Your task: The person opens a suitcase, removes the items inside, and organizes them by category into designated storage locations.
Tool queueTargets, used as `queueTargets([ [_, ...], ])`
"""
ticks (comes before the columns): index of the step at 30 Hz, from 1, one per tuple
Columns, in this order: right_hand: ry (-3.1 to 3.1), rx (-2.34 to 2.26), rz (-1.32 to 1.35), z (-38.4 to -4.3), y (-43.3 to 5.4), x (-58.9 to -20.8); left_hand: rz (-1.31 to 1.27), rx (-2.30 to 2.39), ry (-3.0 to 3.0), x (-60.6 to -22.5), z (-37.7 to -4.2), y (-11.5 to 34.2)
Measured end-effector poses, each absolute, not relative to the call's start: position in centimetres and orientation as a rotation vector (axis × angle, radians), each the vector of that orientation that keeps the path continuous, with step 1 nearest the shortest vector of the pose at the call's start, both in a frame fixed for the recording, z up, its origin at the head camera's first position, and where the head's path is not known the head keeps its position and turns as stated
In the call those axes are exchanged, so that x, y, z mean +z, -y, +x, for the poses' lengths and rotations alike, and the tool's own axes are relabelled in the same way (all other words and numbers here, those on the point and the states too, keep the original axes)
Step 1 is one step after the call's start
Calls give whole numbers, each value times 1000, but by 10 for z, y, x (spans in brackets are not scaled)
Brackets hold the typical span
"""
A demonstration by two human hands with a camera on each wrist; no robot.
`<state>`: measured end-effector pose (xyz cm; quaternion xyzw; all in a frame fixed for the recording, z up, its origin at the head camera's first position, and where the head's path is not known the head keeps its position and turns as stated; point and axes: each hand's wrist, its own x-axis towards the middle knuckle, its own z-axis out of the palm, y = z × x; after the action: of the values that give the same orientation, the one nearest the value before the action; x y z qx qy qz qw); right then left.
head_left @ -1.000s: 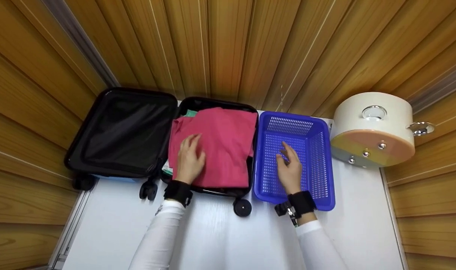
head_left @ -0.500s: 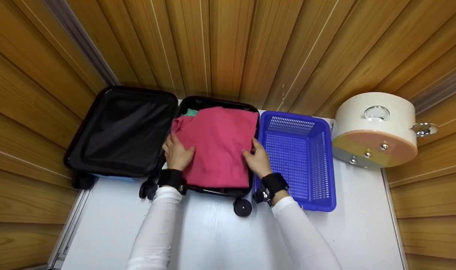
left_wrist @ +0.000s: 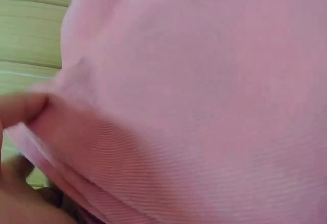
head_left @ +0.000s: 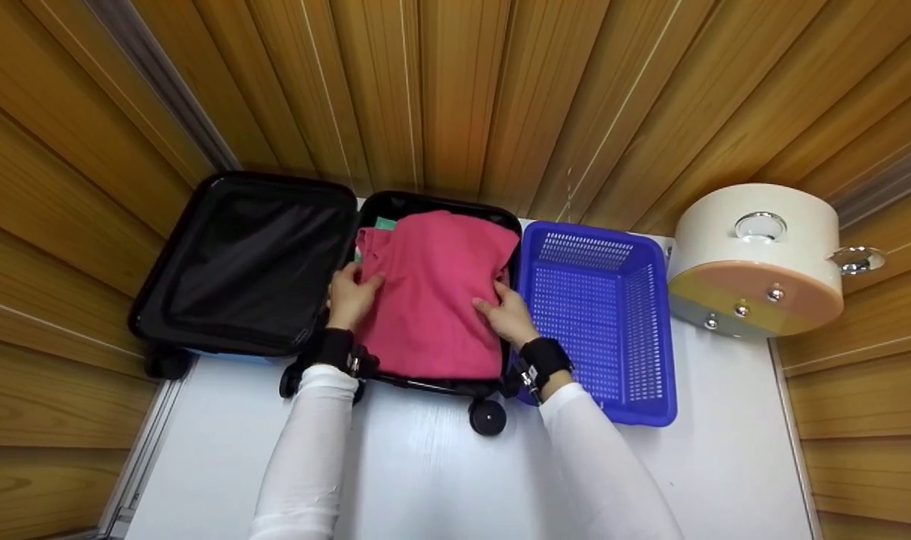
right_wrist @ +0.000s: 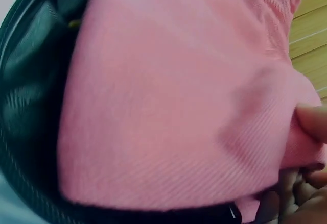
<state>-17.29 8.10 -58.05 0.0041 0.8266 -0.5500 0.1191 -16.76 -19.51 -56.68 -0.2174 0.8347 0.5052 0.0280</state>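
A folded pink garment [head_left: 436, 300] lies in the right half of an open black suitcase [head_left: 395, 201]. My left hand [head_left: 350, 295] grips its left edge, thumb on top and fingers tucked beneath the layers. On the opposite side, my right hand [head_left: 509, 313] pinches the right edge the same way. In the left wrist view the layered edge of the pink garment [left_wrist: 204, 81] shows between thumb and fingers. The right wrist view shows the pink garment [right_wrist: 163, 101] bulging near my thumb, above the suitcase's dark lining [right_wrist: 30, 81]. A bit of green cloth [head_left: 385, 223] peeks out at the back left.
The suitcase's other half [head_left: 253, 262] lies open to the left. A blue plastic basket [head_left: 669, 375] stands right beside the suitcase. Farther right is a cream round box [head_left: 755, 225] with chrome handles and knobs. Wood-patterned walls [head_left: 455, 97] enclose the white table [head_left: 440, 480].
My right hand has come over from above the basket to the garment's right edge. My left hand has slid from its top to the left edge. Its left side is now drawn inward.
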Motion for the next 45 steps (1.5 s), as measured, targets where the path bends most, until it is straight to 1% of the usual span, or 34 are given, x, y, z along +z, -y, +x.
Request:
queueTargets([
  [5,-2260,-1794,46,-166,-80,-583,-616,1795,-2346,-563,-163,199],
  [12,-2388,-1692,55,-163,-73,-584,-700,1800,-2304,-572,-159,202],
  [20,-2298,-1740,119,-182,-76,-584,-609,1741,-2451,-579,-160,195],
  [26,-2211,-1824,186,-193,-79,-587,-617,1789,-2410,-580,-160,194],
  [35,-2319,-1594,116,-196,-73,-580,-620,1759,-2465,-580,-162,199],
  [40,-2135,-1710,197,-197,-70,-580,-618,1760,-2450,-580,-162,199],
  [45,-1869,-1879,360,-203,-74,-585,-616,1785,-2404,-581,-162,197],
])
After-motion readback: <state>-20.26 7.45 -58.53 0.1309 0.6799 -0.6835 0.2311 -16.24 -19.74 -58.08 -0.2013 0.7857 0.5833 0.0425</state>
